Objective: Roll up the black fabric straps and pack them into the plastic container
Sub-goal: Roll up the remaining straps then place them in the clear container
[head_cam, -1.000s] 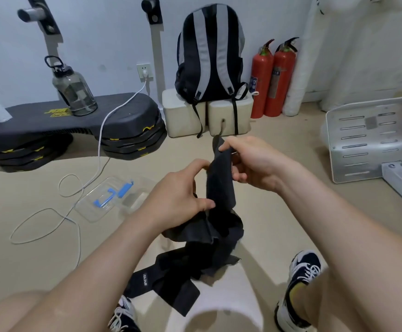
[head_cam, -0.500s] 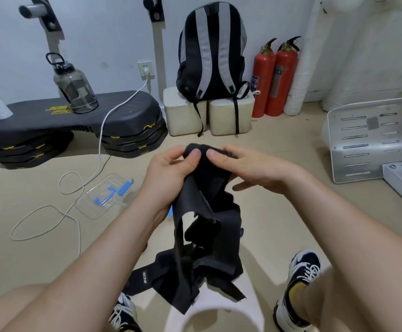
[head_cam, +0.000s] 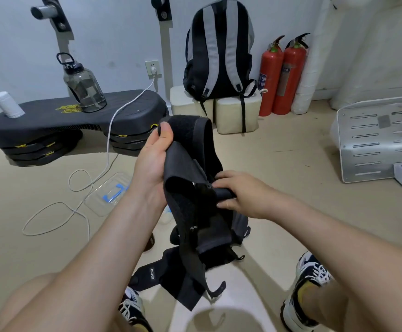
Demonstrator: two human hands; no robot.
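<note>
Nearest the camera: loose tails of the black fabric straps (head_cam: 190, 267) hang in a tangled bundle between my knees, one labelled end draped low by the left shoe (head_cam: 133, 307). I judge that's the main risk: several straps are bunched together, so rolling one may drag the others along or produce a lumpy roll that won't fit.

My right hand (head_cam: 240, 195) is closed on a small rolled or folded bit of strap at mid-height, fingers curled over it. The grip looks shallow; if it slips, the roll start springs open.

My left hand (head_cam: 154, 161) is clamped on the upper loop of the strap, thumb pressed over the top, holding it raised. The hands are apart, joined only by the fabric. The surface looks like hook-and-loop, though I can't confirm it; if so, it may snag on itself mid-roll.

Further out on the floor: the clear plastic container with blue clips (head_cam: 110, 194) lies left of my left forearm, partly hidden, nothing packed in it that I can see. The white charging cable (head_cam: 80, 188) loops right beside it and could catch during packing.
</note>
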